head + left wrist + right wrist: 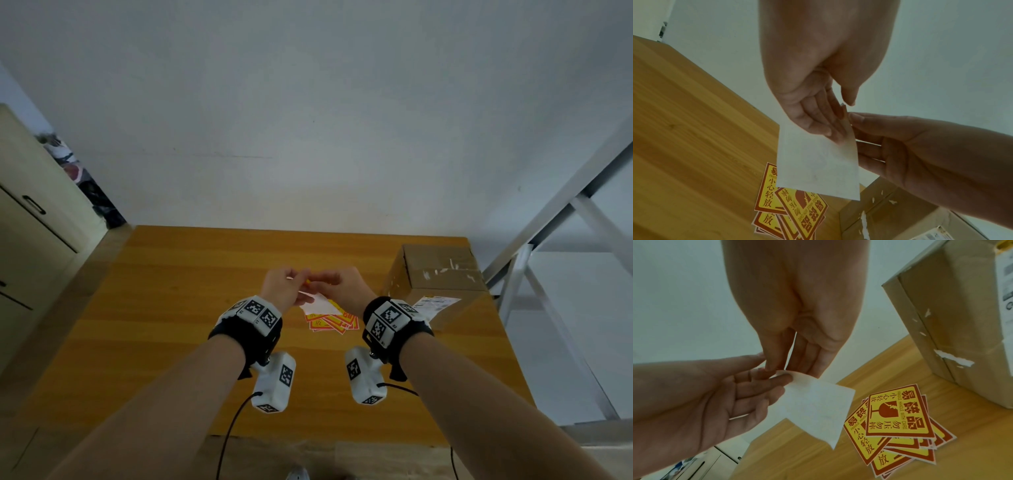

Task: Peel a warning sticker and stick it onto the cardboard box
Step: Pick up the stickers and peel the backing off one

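Observation:
Both hands are raised over the middle of the wooden table (171,308), fingertips meeting on one warning sticker (320,305). Its white backing faces me and a sliver of yellow shows at the top. My left hand (291,282) pinches the upper corner, with fingers lying flat on the white backing (818,162). My right hand (330,280) pinches the same corner from the other side, fingers behind the sheet (818,407). A loose stack of yellow-and-red fragile stickers (334,322) lies on the table below. The cardboard box (442,270) stands at the right, apart from both hands.
The box carries a white shipping label (433,303) on its near side and torn tape remains on top. A pale cabinet (34,212) stands to the left of the table and a grey metal frame (548,240) to the right. Wrist-camera cables hang over the table's near edge.

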The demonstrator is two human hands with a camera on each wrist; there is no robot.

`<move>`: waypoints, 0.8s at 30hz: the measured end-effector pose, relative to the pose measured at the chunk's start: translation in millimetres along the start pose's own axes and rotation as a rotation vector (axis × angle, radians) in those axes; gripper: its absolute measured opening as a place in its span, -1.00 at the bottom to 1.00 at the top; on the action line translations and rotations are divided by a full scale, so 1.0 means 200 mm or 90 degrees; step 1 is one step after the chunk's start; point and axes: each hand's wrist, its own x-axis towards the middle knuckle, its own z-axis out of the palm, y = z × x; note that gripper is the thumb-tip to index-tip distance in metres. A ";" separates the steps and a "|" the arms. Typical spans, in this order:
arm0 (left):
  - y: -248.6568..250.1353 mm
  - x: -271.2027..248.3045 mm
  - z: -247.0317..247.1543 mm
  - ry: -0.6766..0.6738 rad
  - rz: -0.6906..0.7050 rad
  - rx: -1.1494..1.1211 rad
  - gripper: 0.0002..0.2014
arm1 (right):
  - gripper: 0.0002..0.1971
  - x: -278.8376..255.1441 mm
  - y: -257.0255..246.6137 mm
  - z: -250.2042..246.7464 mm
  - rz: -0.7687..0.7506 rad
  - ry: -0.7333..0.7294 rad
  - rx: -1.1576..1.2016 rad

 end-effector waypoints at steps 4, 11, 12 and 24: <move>0.01 -0.01 0.00 -0.028 -0.019 -0.027 -0.72 | -0.79 0.00 0.01 0.00 0.031 0.031 0.027; 0.01 -0.02 0.01 -0.059 -0.033 -0.013 -0.79 | -0.79 -0.01 0.04 0.00 0.046 0.036 0.064; 0.01 -0.02 0.01 -0.061 -0.032 -0.008 -0.78 | -0.78 -0.01 0.04 0.00 0.051 0.034 0.069; -0.02 -0.02 -0.02 -0.083 0.009 0.045 -0.81 | -0.92 -0.05 0.03 0.02 0.076 0.042 0.142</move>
